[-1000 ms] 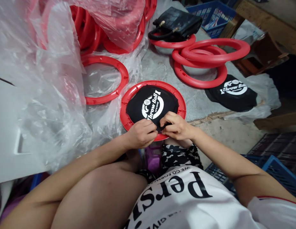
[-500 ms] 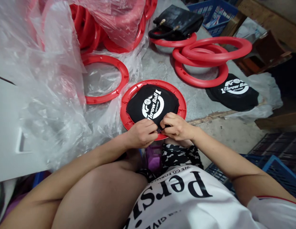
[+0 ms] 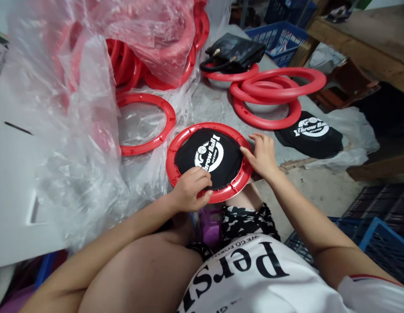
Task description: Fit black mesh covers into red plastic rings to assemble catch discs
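Grey bench (image 3: 215, 106), cluttered along its far side. At its near edge sits a red ring (image 3: 233, 191) with a black fabric disc (image 3: 230, 161) inside it. The left hand (image 3: 192, 187) pinches the disc's near edge; the right hand (image 3: 262, 156) is spread, thumb at the ring's right side. Fastening disc to ring seems the step; the next move likely calls for pressing along that edge. Bare bench lies just beyond; stacked rings (image 3: 286, 92) crowd the far right, clear plastic (image 3: 91, 174) the left.
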`<state>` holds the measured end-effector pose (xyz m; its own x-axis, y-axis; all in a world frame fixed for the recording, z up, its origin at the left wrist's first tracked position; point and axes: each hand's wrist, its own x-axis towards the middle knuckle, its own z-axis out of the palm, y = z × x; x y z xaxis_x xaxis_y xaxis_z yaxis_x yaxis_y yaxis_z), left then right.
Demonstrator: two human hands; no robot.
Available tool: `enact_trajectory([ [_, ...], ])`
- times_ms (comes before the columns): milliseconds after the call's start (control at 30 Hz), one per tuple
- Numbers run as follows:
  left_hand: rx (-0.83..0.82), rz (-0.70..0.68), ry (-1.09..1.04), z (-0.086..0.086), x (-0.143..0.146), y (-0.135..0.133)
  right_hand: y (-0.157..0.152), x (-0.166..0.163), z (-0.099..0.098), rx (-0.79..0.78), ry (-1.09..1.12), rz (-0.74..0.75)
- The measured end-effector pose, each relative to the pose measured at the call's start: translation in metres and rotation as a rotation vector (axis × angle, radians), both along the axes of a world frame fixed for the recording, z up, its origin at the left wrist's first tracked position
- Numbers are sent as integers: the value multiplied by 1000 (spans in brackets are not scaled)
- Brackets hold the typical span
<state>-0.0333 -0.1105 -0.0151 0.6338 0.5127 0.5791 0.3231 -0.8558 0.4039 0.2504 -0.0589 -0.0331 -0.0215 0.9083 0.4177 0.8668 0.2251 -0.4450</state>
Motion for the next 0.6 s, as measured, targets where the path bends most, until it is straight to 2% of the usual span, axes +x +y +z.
enact_trajectory([
  [67, -76, 117, -100, 2, 0, 3, 7, 4, -6, -124, -76, -48],
  [133, -121, 300, -139, 3, -3, 10, 9, 5, -5, -216, -134, -36],
  [233, -145, 570, -12, 4, -11, 26, 2, 7, 6, -275, -181, -35],
  [300, -177, 678, 143, 4, -17, 36, -9, 10, 16, -332, -206, -50],
  [433, -250, 760, 399, 8, -17, 52, -36, 19, 38, -548, -399, -39],
  [500, -258, 754, 475, 12, -11, 59, -46, 23, 49, -664, -485, 33],
  [600, -275, 720, 545, 17, 3, 74, -48, 23, 66, -714, -472, 120],
])
